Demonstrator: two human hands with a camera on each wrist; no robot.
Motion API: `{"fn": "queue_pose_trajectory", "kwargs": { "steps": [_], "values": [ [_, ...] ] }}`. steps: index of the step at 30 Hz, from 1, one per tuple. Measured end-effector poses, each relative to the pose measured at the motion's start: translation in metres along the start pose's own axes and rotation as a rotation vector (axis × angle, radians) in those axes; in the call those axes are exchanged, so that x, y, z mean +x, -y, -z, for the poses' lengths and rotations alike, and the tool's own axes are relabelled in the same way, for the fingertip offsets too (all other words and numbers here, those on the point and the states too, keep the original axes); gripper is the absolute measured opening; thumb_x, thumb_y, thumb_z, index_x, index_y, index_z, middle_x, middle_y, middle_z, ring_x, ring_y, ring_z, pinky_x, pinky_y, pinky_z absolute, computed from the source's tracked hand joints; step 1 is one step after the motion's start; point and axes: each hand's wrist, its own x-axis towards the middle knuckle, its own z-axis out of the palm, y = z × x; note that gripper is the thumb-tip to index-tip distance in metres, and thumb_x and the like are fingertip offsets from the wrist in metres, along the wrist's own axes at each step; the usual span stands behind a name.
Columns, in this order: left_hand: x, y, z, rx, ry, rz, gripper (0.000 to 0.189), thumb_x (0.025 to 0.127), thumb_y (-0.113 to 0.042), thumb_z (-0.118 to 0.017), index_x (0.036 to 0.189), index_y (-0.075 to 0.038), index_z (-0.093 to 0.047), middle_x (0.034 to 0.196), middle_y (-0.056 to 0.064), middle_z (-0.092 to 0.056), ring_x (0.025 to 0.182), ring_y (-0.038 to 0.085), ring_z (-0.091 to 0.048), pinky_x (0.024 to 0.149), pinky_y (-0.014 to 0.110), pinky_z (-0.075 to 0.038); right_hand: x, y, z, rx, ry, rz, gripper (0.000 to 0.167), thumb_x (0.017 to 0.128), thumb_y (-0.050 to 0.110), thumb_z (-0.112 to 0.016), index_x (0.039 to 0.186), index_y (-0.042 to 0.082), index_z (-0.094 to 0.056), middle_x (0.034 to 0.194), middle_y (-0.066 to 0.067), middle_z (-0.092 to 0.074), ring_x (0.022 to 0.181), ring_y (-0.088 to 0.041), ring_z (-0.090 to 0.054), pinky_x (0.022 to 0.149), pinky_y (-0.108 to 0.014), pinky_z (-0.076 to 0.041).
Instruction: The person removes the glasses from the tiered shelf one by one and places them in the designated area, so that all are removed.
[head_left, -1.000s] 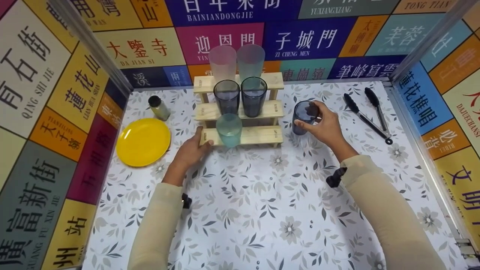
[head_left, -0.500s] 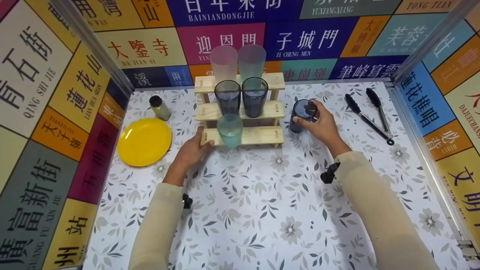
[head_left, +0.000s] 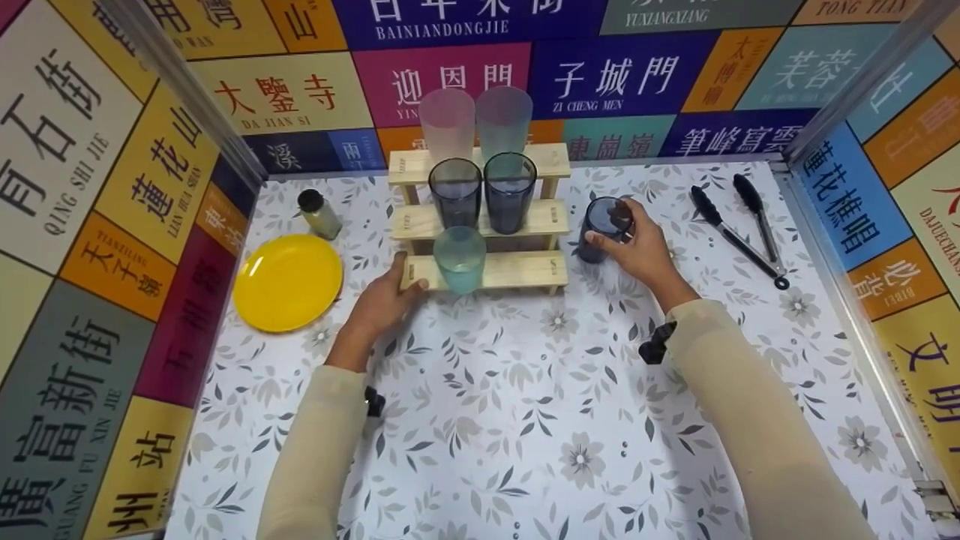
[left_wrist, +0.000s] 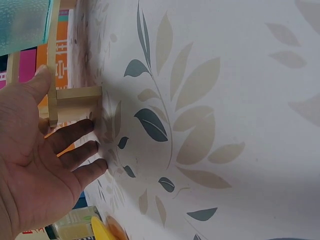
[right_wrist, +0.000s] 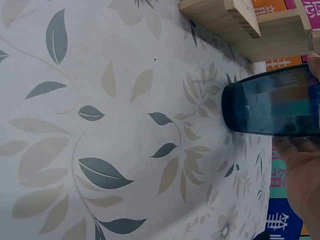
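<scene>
To the right of a three-step wooden rack (head_left: 525, 276), my right hand (head_left: 643, 244) grips a dark blue drinking glass (head_left: 592, 251), thumb on the near side and fingers on the far side. In the right wrist view the glass (right_wrist: 270, 105) has its base close to the tablecloth; whether it touches cannot be told. My left hand (head_left: 381, 301) pinches the left end of the rack's lowest step, other fingers spread in the left wrist view. A green glass (head_left: 460, 262) stands on that step, two dark glasses (head_left: 509, 195) on the middle one, two frosted glasses (head_left: 447, 124) on top.
A yellow plate (head_left: 288, 283) and a small black-capped bottle (head_left: 321, 216) are at the left. Black-tipped tongs (head_left: 742, 232) lie at the right. Sign-covered walls (head_left: 622, 79) enclose the back and sides of the flower-patterned tablecloth (head_left: 517, 405).
My right hand has shifted slightly left and away from me with the blue glass, toward the rack, mostly in the first half second. The left hand and rack stay put.
</scene>
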Motion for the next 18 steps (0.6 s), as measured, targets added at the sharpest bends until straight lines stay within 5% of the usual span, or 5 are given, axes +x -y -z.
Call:
{"fn": "queue_pose_trajectory", "kwargs": {
  "steps": [18],
  "values": [
    [0.0008, -0.0007, 0.0, 0.006, 0.002, -0.003, 0.088, 0.114, -0.056, -0.052, 0.18, -0.015, -0.011, 0.172, 0.026, -0.046, 0.15, 0.048, -0.055, 0.124, 0.063, -0.043, 0.0002, 0.0027, 0.0039, -0.01, 0.032, 0.004, 0.106, 0.095, 0.051, -0.087, 0.172, 0.005, -0.03, 0.169, -0.026, -0.047, 0.159, -0.045, -0.046, 0.128, -0.058, -0.041]
  ]
}}
